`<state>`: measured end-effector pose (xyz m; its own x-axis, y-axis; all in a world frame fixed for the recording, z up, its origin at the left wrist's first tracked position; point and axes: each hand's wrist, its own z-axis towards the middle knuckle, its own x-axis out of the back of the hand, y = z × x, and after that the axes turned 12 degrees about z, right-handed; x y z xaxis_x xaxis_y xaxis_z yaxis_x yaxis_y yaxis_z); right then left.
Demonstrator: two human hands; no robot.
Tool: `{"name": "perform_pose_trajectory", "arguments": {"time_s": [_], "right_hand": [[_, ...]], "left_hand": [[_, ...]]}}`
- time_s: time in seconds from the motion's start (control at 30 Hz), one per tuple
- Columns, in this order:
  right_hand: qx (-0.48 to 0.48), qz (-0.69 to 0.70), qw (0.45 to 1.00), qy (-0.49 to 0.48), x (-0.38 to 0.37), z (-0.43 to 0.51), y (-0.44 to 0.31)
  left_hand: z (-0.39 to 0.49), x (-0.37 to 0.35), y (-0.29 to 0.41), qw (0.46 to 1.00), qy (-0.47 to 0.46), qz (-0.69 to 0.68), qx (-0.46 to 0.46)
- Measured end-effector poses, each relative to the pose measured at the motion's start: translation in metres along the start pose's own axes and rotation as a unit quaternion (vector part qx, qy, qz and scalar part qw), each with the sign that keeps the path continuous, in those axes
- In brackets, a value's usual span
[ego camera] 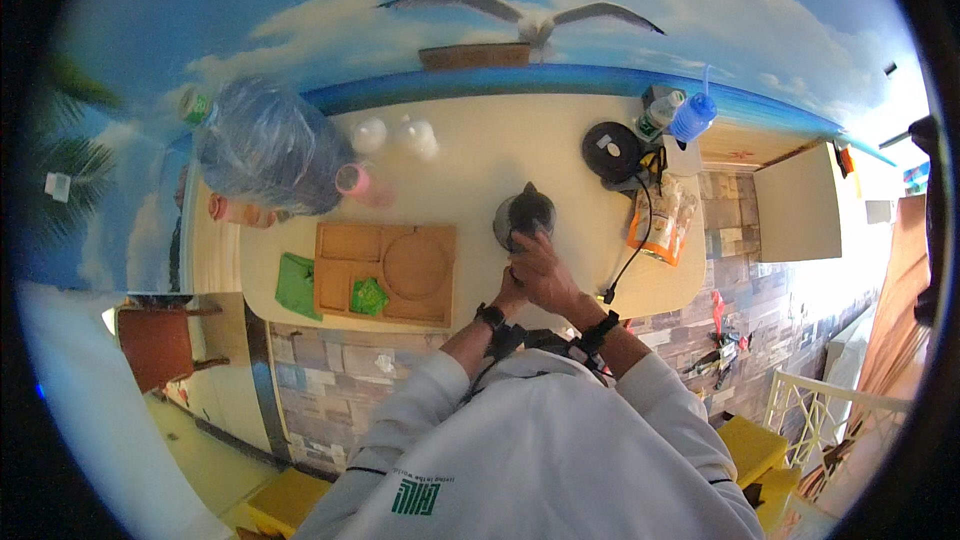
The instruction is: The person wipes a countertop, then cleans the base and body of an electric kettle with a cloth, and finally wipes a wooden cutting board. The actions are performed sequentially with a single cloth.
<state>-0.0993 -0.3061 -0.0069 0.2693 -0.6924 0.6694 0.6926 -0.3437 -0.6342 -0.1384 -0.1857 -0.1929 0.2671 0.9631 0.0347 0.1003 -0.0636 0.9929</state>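
Note:
A dark electric kettle (pixel 527 204) stands on the pale tabletop in front of me, its spout pointing away. My left hand (pixel 510 294) is closed at the kettle's handle, which is mostly hidden behind my fingers. My right hand (pixel 546 274) lies over the handle and part of the left hand, with its fingers gripping at the near edge of the lid. Further right on the table is the round black power base (pixel 611 151). Its black cord (pixel 643 229) runs toward me and ends in a plug (pixel 608 293) near the front edge.
A wooden compartment tray (pixel 337 241) holding a green packet (pixel 369 296) sits left, beside a green cloth-like item (pixel 295 286). Behind are a large blue water jug (pixel 270 142), a pink cup (pixel 352 180) and white pieces (pixel 369 135). Pouches (pixel 660 221) and bottles (pixel 660 114) stand right.

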Motion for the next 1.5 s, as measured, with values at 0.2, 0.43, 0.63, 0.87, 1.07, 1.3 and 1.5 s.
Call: {"name": "perform_pose_trajectory", "arguments": {"time_s": [0.2,0.43,0.63,0.87,1.07,1.3,1.5], "right_hand": [[-0.109,0.195,0.953,0.203,0.025,-0.029,-0.019],[-0.211,0.139,0.847,0.468,0.072,-0.007,-0.034],[-0.398,0.045,0.908,0.126,0.014,-0.004,-0.042],[-0.490,0.038,0.868,0.070,0.009,0.005,-0.018],[-0.559,-0.011,0.828,0.039,0.010,0.012,-0.001],[-0.523,0.340,0.782,0.007,0.013,-0.003,0.033],[-0.495,0.521,0.696,0.016,0.008,-0.011,0.050]], "left_hand": [[-0.005,0.004,0.029,0.970,-0.069,0.231,-0.035],[0.008,0.096,0.178,0.879,0.137,0.454,0.046],[0.070,0.066,0.208,0.860,0.150,0.425,-0.239],[0.080,0.049,0.203,0.833,0.108,0.498,-0.217],[0.080,0.043,0.206,0.800,0.112,0.556,-0.194],[0.081,0.041,0.201,0.801,0.144,0.540,-0.213],[0.082,0.040,0.202,0.795,0.147,0.556,-0.191]]}}
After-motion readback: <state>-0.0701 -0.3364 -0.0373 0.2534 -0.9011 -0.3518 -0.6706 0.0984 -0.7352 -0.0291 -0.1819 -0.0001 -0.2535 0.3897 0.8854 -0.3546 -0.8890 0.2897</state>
